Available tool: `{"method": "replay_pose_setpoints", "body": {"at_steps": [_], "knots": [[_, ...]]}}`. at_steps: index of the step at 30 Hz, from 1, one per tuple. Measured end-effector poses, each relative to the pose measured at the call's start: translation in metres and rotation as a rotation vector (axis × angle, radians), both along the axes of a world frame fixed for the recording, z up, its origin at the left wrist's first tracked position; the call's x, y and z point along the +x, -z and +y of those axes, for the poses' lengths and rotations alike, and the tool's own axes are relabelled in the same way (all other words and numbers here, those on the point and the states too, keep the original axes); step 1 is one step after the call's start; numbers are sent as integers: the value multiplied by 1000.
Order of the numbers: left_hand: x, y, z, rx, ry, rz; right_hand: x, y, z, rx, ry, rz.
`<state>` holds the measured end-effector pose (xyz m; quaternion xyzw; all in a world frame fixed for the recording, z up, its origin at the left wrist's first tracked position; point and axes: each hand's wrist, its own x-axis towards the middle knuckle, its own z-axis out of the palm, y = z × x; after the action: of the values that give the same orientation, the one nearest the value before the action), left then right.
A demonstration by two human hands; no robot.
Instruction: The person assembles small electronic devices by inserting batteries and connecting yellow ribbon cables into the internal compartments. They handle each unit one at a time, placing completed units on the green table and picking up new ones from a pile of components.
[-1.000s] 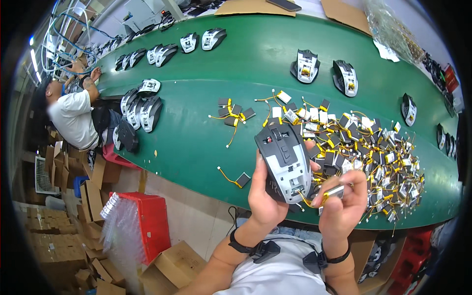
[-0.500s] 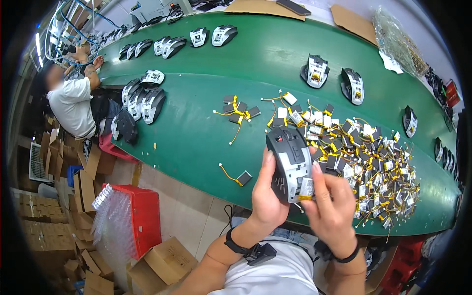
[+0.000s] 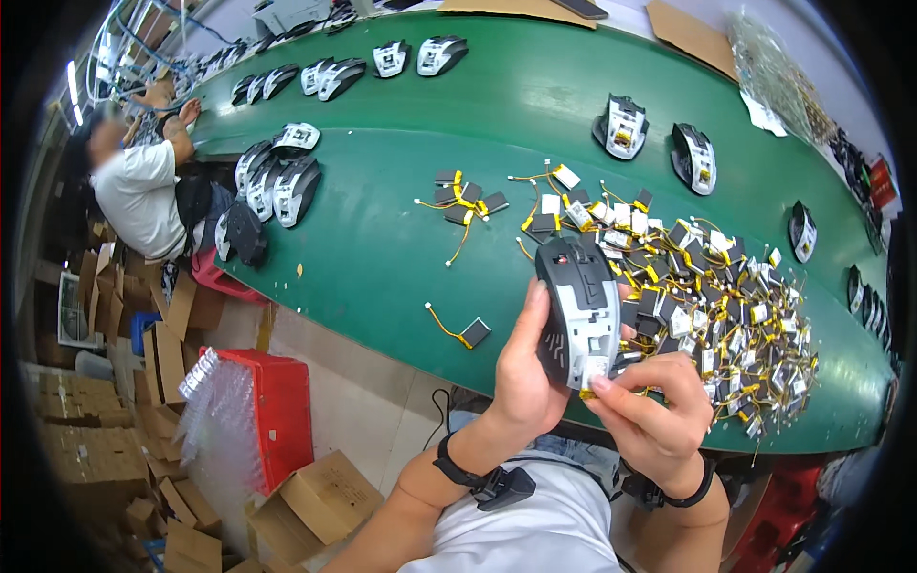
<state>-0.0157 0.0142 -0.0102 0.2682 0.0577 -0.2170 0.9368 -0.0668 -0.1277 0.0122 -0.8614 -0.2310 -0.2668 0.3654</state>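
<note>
My left hand (image 3: pixel 525 372) is closed around a black and white computer mouse shell (image 3: pixel 581 307), held tilted above the near table edge. At the shell's lower end sits a small silver battery (image 3: pixel 594 369) with yellow tape. My right hand (image 3: pixel 659 411) pinches that battery between thumb and forefinger against the shell. Just beyond the shell, to its right, spreads a big heap of small batteries (image 3: pixel 712 315) with yellow wires and white plugs. A smaller cluster of batteries (image 3: pixel 465 199) lies farther left, and a single battery (image 3: pixel 475 332) lies left of my hands.
More mouse shells (image 3: pixel 277 181) stand at the left of the green table (image 3: pixel 382 258), with others (image 3: pixel 626 129) along the far side. A person (image 3: pixel 138 196) sits at the left. On the floor are a red crate (image 3: pixel 282 415) with bubble wrap and cardboard boxes (image 3: pixel 320 501).
The mouse shell has shifted slightly right and tilted in my left hand. My right fingers have moved from the shell's side to its lower end, onto the battery.
</note>
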Motion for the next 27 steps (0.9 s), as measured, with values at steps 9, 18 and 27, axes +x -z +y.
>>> {"method": "replay_pose_setpoints", "body": {"at_steps": [9, 18, 27], "knots": [[0, 5, -1, 38, 89, -65, 5, -5, -9, -16, -59, 56], [4, 2, 4, -55, 172, -169, 0, 3, -4, 41, -79, -12], [-2, -6, -6, 272, 45, -294, 6, -9, -12, 132, -35, 220]]}}
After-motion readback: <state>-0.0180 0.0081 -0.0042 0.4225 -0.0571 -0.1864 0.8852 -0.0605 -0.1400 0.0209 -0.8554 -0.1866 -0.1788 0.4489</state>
